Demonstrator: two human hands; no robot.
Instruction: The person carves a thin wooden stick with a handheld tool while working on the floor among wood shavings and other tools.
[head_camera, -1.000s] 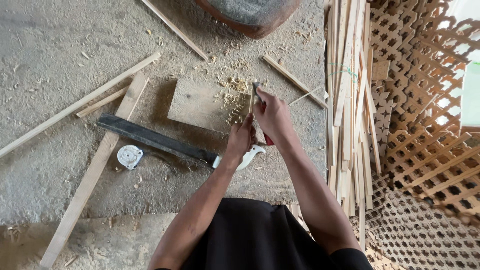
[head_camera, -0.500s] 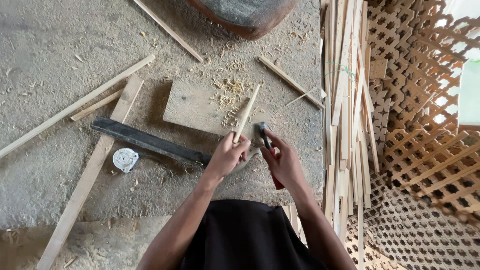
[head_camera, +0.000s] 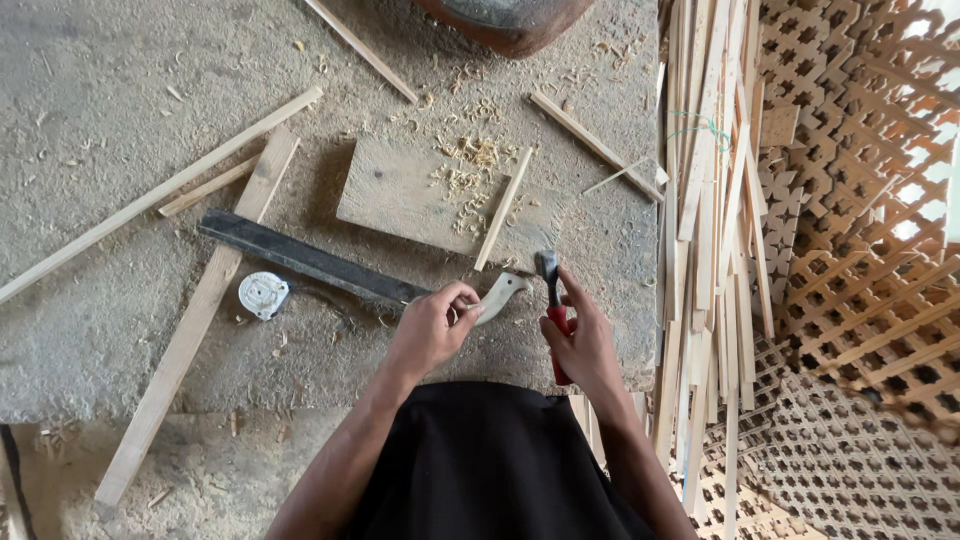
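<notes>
Right hand (head_camera: 585, 345), lower centre of frame: closed around the red handle of a small hammer (head_camera: 550, 300), metal head up, just right of the pale handle of a long dark-bladed saw (head_camera: 320, 262). Left hand (head_camera: 432, 328), just left of it: fingertips pinched together on something small, possibly a nail; too small to confirm. Touching or nearly touching the saw's pale handle.

Surroundings:
- Flat wooden board (head_camera: 400, 195) on the concrete floor (head_camera: 100, 60), centre of frame, scattered with wood shavings (head_camera: 468, 165).
- Thin wooden strip (head_camera: 503, 210) lying slantwise across the board's right part, well above both hands.
- Round white tape measure (head_camera: 263, 294) left of centre, just below the saw blade.
- Long wooden battens (head_camera: 190, 330) crossing the left half of frame.
- Bundle of thin slats (head_camera: 705, 230) along the right, beside stacked lattice panels (head_camera: 860, 200).

Hazards, as judged from this position:
- Struck fingertips, if the hammer head falls while the left-hand pinch sits this close to it.
- Slipped or lost small part, owing to loose shavings and rough floor.
- Cut to the left hand from the saw edge lying directly alongside.
- Split strip, given its thin section.
</notes>
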